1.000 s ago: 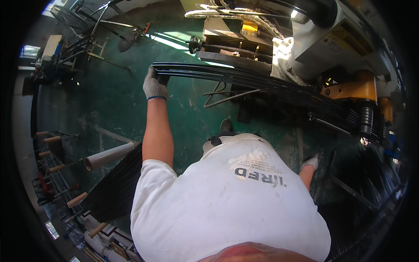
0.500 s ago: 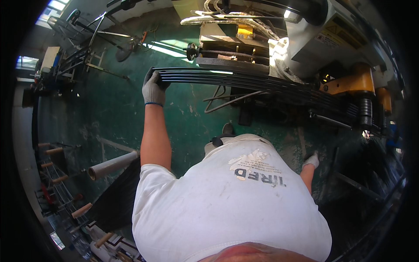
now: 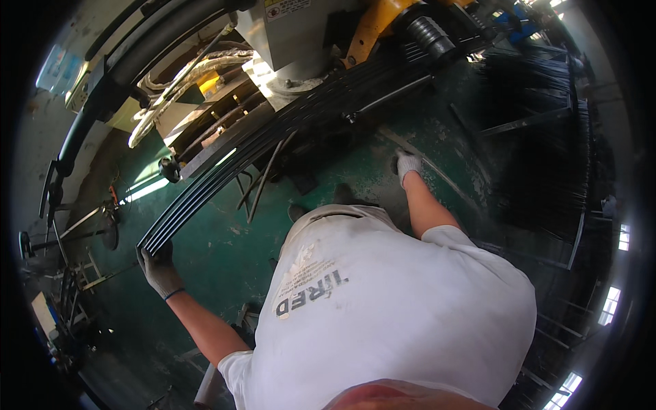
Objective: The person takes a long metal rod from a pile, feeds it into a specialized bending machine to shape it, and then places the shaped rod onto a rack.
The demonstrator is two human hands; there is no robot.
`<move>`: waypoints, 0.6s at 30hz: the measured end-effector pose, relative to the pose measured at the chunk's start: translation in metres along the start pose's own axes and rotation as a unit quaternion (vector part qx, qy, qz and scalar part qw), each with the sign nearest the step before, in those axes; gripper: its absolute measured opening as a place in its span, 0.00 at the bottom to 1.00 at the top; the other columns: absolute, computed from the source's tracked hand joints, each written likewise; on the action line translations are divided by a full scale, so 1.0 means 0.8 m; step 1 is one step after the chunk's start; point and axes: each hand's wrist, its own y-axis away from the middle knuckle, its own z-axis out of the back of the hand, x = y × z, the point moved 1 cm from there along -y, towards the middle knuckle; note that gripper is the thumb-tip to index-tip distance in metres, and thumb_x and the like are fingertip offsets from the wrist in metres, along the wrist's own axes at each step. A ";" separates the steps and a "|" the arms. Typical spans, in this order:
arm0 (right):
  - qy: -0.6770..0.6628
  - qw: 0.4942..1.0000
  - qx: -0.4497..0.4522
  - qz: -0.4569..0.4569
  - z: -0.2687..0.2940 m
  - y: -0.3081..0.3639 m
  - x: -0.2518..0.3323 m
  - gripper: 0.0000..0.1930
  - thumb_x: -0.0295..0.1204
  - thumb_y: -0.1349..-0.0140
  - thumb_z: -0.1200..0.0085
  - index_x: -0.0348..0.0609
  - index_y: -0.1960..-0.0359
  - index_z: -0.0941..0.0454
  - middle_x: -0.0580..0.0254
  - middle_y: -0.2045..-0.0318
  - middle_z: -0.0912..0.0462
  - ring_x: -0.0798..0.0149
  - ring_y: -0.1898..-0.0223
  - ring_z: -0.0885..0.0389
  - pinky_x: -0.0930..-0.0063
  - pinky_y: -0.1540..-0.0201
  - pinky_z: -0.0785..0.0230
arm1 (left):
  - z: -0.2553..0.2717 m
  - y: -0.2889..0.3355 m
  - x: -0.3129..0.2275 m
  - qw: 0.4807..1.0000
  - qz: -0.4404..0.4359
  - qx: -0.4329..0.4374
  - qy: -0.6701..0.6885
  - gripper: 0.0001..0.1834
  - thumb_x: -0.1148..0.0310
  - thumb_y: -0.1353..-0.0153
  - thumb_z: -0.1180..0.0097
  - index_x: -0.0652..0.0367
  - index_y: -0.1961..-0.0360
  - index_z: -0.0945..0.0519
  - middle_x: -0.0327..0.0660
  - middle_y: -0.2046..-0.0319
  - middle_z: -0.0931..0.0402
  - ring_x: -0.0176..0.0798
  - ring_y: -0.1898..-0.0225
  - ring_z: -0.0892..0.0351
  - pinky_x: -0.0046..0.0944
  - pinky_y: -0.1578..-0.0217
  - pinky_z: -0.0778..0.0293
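Note:
Several long, thin black metal bars (image 3: pixel 236 164) lie side by side in a bundle, running from the left up to the machine at the top right. At their near left end my left hand (image 3: pixel 160 268), in a light knit glove with dark fingers, is closed around the tips. My right hand (image 3: pixel 408 166), gloved the same way, hangs apart from the bars over the floor, its fingers loosely apart with nothing seen in them. The bars' far end passes under the machine's yellow arm (image 3: pixel 371 33) beside a dark ribbed cylinder (image 3: pixel 429 35).
A grey machine column (image 3: pixel 294 41) stands behind the bars, near a small black handwheel (image 3: pixel 169 169). A bent metal rod frame (image 3: pixel 266 179) sticks out below them. To the right, stacks of thin dark rods (image 3: pixel 540 164) lie on a rack. The floor (image 3: pixel 225 256) is worn green.
The view has swung to the right, so the bars now slant across it. My left hand still grips their end, and my right hand has come forward from beside my body.

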 end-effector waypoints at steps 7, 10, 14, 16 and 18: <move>0.049 0.997 0.064 0.019 -0.015 0.038 0.044 0.26 0.47 0.31 0.34 0.33 0.47 0.12 0.43 0.56 0.08 0.46 0.58 0.09 0.55 0.54 0.18 | 0.059 -0.016 0.004 0.974 0.065 0.131 0.175 0.31 0.51 0.16 0.50 0.59 0.23 0.32 0.55 0.28 0.27 0.64 0.30 0.25 0.66 0.33 0.25; -0.074 0.992 0.099 -0.007 -0.010 0.012 0.023 0.16 0.41 0.28 0.35 0.39 0.55 0.12 0.53 0.66 0.12 0.56 0.69 0.14 0.61 0.65 0.21 | 0.154 -0.027 0.020 0.872 0.121 0.194 0.434 0.35 0.46 0.17 0.51 0.62 0.22 0.33 0.55 0.23 0.32 0.64 0.25 0.32 0.68 0.28 0.31; -0.173 0.975 0.088 -0.108 0.072 0.065 0.016 0.10 0.37 0.27 0.35 0.44 0.60 0.13 0.61 0.72 0.16 0.64 0.76 0.18 0.66 0.72 0.25 | 0.005 0.017 0.060 0.951 0.082 -0.210 0.213 0.38 0.42 0.17 0.55 0.60 0.20 0.34 0.54 0.17 0.42 0.62 0.19 0.42 0.70 0.22 0.41; -0.106 0.987 0.065 -0.099 0.092 0.059 -0.005 0.18 0.43 0.29 0.35 0.39 0.52 0.11 0.51 0.60 0.09 0.52 0.62 0.11 0.60 0.57 0.20 | -0.012 0.034 0.111 0.937 0.178 -0.211 0.216 0.32 0.44 0.16 0.57 0.58 0.27 0.28 0.53 0.20 0.38 0.61 0.22 0.36 0.68 0.26 0.37; 0.019 0.998 0.012 -0.062 0.117 0.080 -0.002 0.24 0.47 0.30 0.35 0.36 0.48 0.10 0.47 0.53 0.07 0.45 0.51 0.10 0.58 0.47 0.20 | -0.042 0.048 0.170 0.928 0.249 -0.175 0.217 0.28 0.46 0.15 0.57 0.58 0.32 0.27 0.53 0.25 0.35 0.60 0.27 0.34 0.65 0.29 0.35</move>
